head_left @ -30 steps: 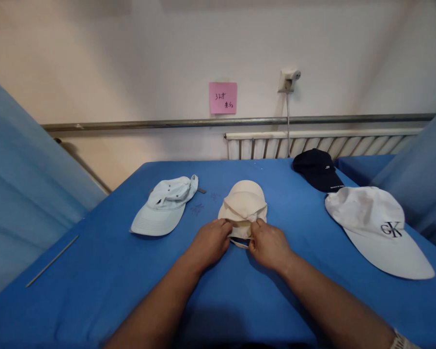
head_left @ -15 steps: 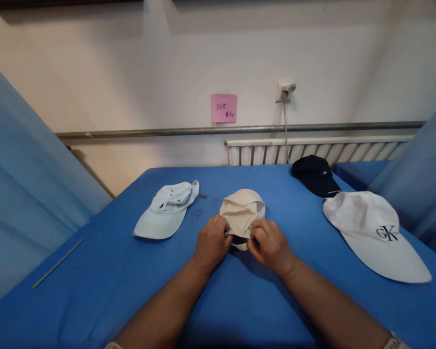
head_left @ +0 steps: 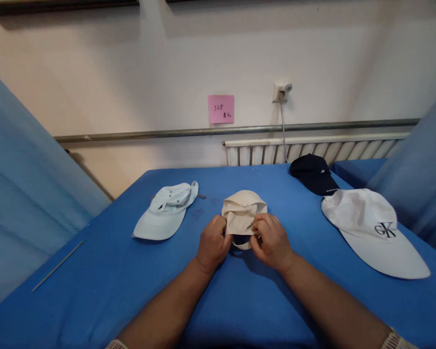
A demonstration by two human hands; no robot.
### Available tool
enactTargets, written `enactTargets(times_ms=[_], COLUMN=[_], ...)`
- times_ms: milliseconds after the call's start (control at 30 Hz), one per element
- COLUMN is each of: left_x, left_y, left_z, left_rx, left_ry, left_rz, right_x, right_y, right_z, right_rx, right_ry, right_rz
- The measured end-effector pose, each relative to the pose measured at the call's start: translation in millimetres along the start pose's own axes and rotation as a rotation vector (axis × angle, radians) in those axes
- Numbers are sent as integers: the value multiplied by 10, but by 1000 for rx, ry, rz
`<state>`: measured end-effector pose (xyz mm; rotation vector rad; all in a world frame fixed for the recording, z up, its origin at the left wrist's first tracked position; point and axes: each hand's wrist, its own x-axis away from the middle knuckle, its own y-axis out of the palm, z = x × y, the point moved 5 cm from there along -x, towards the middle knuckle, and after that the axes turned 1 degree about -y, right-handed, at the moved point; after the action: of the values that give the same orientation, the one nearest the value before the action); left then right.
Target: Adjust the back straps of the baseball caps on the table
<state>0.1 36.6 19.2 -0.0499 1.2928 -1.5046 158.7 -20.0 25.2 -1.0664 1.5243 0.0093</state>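
A beige baseball cap (head_left: 242, 220) lies at the middle of the blue-covered table (head_left: 218, 300), its back opening and strap turned toward me and its crown partly folded in. My left hand (head_left: 213, 242) pinches the left side of the cap's back edge. On the right side of that edge, my right hand (head_left: 272, 241) grips the fabric with bent fingers. Below the edge, the strap curves between both hands over a dark gap. The cap's brim is hidden from view.
To the left sits a pale blue cap (head_left: 165, 212), with a thin stick (head_left: 58, 265) nearer the table's left edge. On the right are a white cap (head_left: 376, 232) and a navy cap (head_left: 312, 173). Blue curtains (head_left: 32, 194) hang at both sides; a radiator (head_left: 312, 148) stands behind.
Both hands keep hold of the beige cap. Its folded front panel has shifted slightly and looks flatter between the hands. The whole view has moved a little.
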Motion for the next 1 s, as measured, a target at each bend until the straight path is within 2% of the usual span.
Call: enactTargets(times_ms=[100,167,233,367,433,567,700,867,1000], left_x=[-7,-14,-18,-16,-12,-1,3,-13,25], left_y=[3,6,11,33,50,114,152,-43,-141], left_z=[-76,-123,-156,-168,-149,-52,52,93,132], left_rx=[36,59,74,85,84,63,4,-111,-154], left_ry=[-39,-66,-82,-72,-51,40,152,252,293], left_rz=[-7,-9,-9,-34,-57,-128,-164,9,68], right_x=[23,50,67,125,170,258,299,253,200], right_y=[54,114,164,255,326,481,543,427,297], right_z=[-123,-155,-83,255,395,536,599,617,545], right_rx=[-66,-96,-124,-240,-356,-553,-602,-683,-758], right_ry=[-83,-82,33,425,572,719,764,785,736], right_rz=[-144,-226,-250,-221,-217,-191,-136,0,70])
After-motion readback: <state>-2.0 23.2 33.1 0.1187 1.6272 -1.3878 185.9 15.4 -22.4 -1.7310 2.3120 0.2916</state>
